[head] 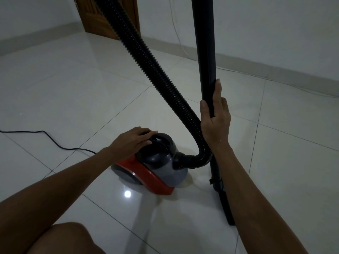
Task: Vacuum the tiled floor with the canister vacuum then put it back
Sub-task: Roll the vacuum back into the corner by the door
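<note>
The canister vacuum sits on the tiled floor. Left hand lies flat and open on its top; right hand is wrapped around the upright wand beside it. Loosen that grip and the wand could topple onto the canister.
</note>
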